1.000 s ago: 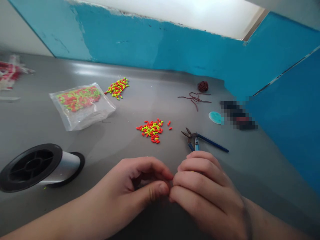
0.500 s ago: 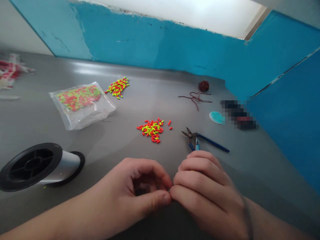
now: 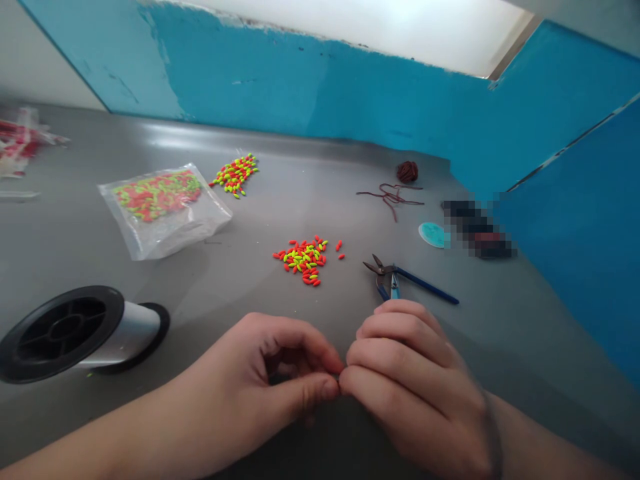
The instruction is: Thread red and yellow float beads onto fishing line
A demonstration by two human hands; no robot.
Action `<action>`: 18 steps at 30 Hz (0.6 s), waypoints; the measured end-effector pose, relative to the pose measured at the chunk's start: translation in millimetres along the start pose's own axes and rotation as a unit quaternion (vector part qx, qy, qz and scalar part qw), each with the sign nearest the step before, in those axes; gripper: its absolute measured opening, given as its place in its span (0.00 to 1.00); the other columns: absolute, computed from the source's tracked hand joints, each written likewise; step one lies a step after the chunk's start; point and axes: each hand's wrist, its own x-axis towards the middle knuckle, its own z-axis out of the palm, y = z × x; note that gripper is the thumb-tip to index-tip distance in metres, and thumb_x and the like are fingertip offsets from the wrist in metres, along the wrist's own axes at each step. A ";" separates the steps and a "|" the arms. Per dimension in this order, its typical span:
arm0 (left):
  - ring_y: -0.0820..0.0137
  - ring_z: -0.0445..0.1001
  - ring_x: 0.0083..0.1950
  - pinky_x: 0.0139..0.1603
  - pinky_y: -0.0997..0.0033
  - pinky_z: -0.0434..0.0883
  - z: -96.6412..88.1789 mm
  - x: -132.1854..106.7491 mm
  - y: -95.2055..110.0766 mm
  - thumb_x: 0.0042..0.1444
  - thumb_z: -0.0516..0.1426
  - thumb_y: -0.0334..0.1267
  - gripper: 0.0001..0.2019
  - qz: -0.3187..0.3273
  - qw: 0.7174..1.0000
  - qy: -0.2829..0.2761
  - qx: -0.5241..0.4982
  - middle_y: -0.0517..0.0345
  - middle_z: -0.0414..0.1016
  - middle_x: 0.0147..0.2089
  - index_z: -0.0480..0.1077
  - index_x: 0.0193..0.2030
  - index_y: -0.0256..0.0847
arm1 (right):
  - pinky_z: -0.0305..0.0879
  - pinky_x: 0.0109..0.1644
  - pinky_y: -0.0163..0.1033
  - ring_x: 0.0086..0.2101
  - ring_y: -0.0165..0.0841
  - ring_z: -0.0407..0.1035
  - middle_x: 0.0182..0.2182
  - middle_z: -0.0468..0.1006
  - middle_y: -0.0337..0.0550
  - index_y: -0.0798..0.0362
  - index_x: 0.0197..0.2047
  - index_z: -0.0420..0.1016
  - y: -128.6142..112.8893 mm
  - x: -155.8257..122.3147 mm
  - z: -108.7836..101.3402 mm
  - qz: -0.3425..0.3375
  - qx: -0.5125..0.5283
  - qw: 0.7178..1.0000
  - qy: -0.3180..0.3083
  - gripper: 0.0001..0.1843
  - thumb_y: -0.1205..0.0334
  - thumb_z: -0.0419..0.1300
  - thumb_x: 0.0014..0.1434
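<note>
My left hand (image 3: 280, 380) is closed in a pinch, thumb and index tip pressed together at the middle front of the table. Against those fingertips sits my right hand (image 3: 415, 380), its fingers curled and its thumb hidden beneath. Whatever the two hands pinch between them is too small and covered to make out. Just beyond them lies a small pile of red and yellow-green oval beads (image 3: 305, 259). Blue-handled pliers (image 3: 425, 285) lie with jaws apart right behind my right hand, which hides part of their handles.
On the left lies a black-flanged spool of clear line (image 3: 135, 330), with a plastic bag of beads (image 3: 160, 200) behind it. A second bead pile (image 3: 237, 175) is farther back. At right are brown cord (image 3: 395, 195), a cord ball (image 3: 407, 172) and a turquoise disc (image 3: 433, 235).
Both hands have stayed nearly in place. The left thumb and fingertips have shifted slightly up and left; the things on the table have not moved.
</note>
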 end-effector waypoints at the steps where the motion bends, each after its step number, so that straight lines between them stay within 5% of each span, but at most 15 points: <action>1: 0.74 0.70 0.33 0.34 0.78 0.67 -0.1 0.2 0.2 0.69 0.64 0.42 0.07 0.001 1.000 -0.002 0.007 0.63 0.78 0.33 0.83 0.43 0.44 | 0.71 0.59 0.49 0.42 0.38 0.75 0.35 0.86 0.44 0.57 0.41 0.84 0.1 -0.2 0.1 0.001 -0.001 1.000 0.000 0.15 0.73 0.56 0.75; 10: 0.73 0.68 0.35 0.35 0.76 0.67 0.1 -0.3 -2.9 0.71 0.60 0.40 0.08 0.027 0.997 0.014 0.070 0.64 0.75 0.34 0.78 0.40 0.44 | 0.72 0.57 0.49 0.43 0.38 0.75 0.36 0.86 0.45 0.56 0.40 0.82 1.8 -0.8 2.0 0.011 -0.005 1.000 0.005 0.12 0.75 0.58 0.72; 18: 0.73 0.70 0.35 0.35 0.76 0.67 6.2 0.4 0.7 0.73 0.58 0.36 0.07 0.019 1.000 -0.002 0.002 0.65 0.74 0.34 0.71 0.40 0.43 | 0.70 0.58 0.50 0.45 0.39 0.73 0.37 0.85 0.47 0.59 0.42 0.82 2.1 -1.7 2.4 0.014 0.003 1.000 -0.002 0.11 0.77 0.59 0.71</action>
